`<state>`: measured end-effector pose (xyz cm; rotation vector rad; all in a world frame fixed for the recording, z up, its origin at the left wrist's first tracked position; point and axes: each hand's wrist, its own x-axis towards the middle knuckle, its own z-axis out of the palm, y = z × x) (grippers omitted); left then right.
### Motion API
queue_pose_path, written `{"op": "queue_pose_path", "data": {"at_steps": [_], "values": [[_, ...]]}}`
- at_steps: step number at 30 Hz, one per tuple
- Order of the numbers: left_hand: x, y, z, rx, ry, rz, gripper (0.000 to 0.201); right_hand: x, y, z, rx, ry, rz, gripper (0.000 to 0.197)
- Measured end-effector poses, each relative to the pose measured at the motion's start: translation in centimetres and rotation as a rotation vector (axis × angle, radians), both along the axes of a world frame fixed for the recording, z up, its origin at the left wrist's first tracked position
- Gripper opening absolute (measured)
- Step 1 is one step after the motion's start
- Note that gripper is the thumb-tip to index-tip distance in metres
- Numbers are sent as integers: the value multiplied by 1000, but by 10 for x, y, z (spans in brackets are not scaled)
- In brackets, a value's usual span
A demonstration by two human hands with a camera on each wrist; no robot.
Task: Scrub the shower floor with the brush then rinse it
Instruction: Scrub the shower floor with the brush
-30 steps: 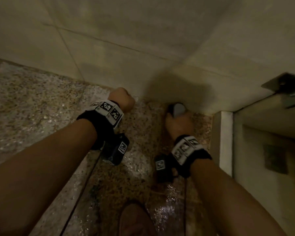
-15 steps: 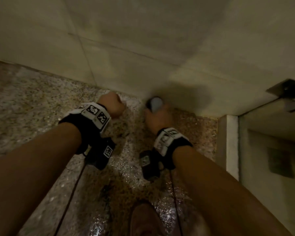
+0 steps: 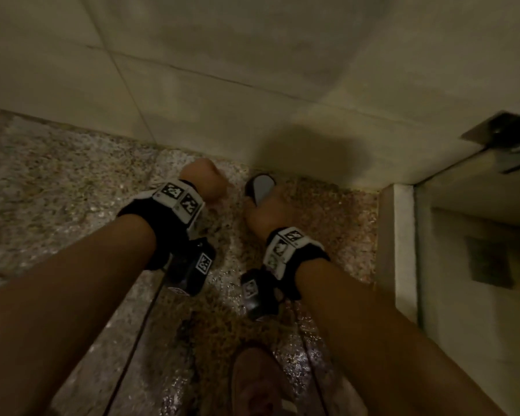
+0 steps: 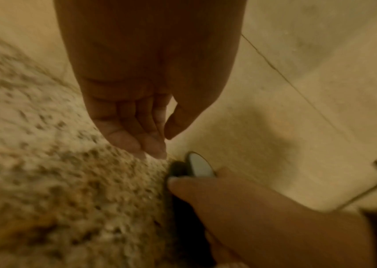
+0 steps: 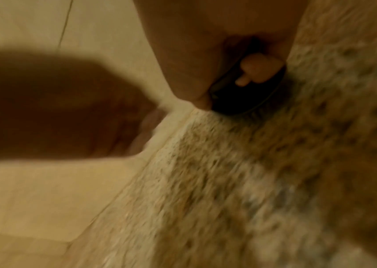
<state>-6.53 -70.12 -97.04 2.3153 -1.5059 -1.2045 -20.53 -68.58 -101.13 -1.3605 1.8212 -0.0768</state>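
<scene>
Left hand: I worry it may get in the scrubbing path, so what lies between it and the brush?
Only bare wet speckled floor separates the left hand from the brush; the head view shows it.

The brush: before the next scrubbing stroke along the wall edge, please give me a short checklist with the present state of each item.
1. Grip: the right hand is curled around the brush: ok.
2. Brush at floor level by the wall base: ok; bristle contact itself: cannot tell, blurred.
3. The left hand holds nothing, fingers relaxed, beside the brush and not in its way: ok.
4. The floor glistens wet: ok for scrubbing.
5. The foot stands on the wet floor: slip risk, cannot tell.
6. Rinse water source: not in view, cannot tell.
</scene>
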Motion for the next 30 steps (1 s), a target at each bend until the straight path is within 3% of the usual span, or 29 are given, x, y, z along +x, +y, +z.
{"op": "queue_pose_path", "data": {"at_steps": [5, 12, 15, 21, 26, 30], "values": [[26, 28, 15, -36, 91, -10, 29, -45, 9, 25, -34, 42, -251, 88], [18, 104, 44, -65, 304, 103, 30, -67, 71, 89, -107, 183, -352, 85], [-2, 116, 66, -93, 309, 57, 31, -89, 93, 101, -122, 191, -439, 80], [-30, 92, 35, -162, 207, 39, 41, -126, 84, 41, -22, 236, -531, 83], [-50, 80, 5, -168, 71, 13, 21, -134, 74, 17, 34, 269, -466, 78], [-48, 83, -16, -137, 76, 42, 25, -103, 63, -4, -47, 300, -339, 86]]}}
